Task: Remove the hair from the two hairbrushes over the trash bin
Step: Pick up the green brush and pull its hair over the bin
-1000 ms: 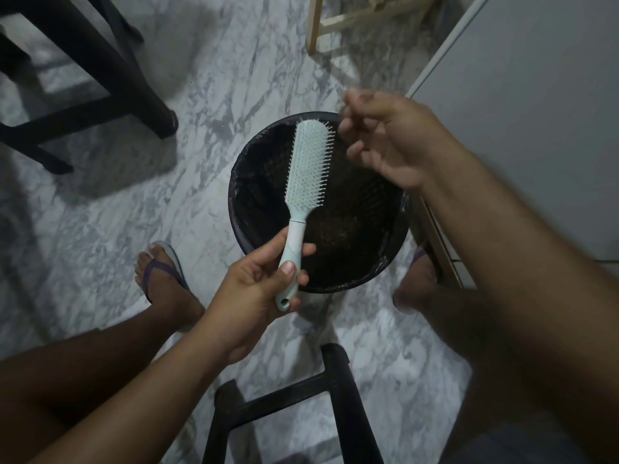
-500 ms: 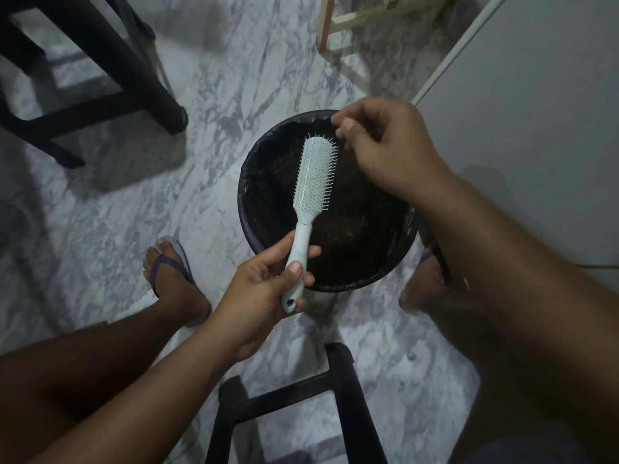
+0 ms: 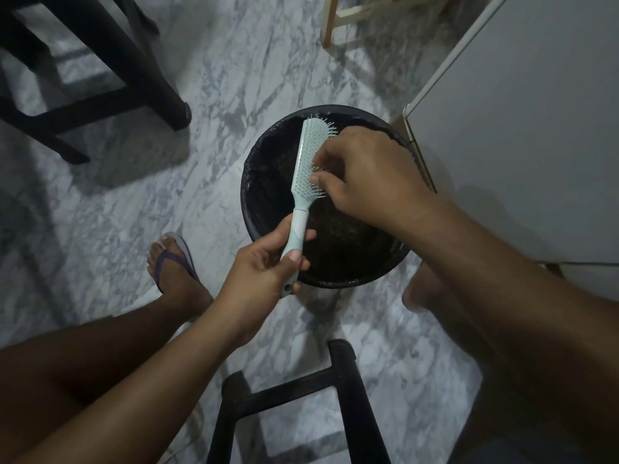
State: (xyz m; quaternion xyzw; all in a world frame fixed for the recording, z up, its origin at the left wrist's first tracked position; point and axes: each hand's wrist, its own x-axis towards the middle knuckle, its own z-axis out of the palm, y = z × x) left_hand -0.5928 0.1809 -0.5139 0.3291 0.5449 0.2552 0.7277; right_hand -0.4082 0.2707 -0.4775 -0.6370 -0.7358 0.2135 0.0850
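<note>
Plastic brush, lined bin, stone floor.
The hairbrush point(image 3: 303, 169) is smooth, matt pale-green plastic with thin pin bristles point(image 3: 318, 193). The trash bin point(image 3: 247, 192) has a crinkled black plastic liner point(image 3: 268, 169) with a faint sheen. The floor point(image 3: 217, 78) is polished grey-veined marble. The stool point(image 3: 144, 72) looks like dark wood with a dull satin finish, the frame point(image 3: 330, 25) is bare pale wood, and the cabinet panel point(image 3: 519, 128) is smooth matt white.

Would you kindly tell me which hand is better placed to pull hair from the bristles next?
Right. The right hand pinches at the hairbrush bristles over the trash bin, while the left hand grips the handle and probably should keep steadying it.
</note>
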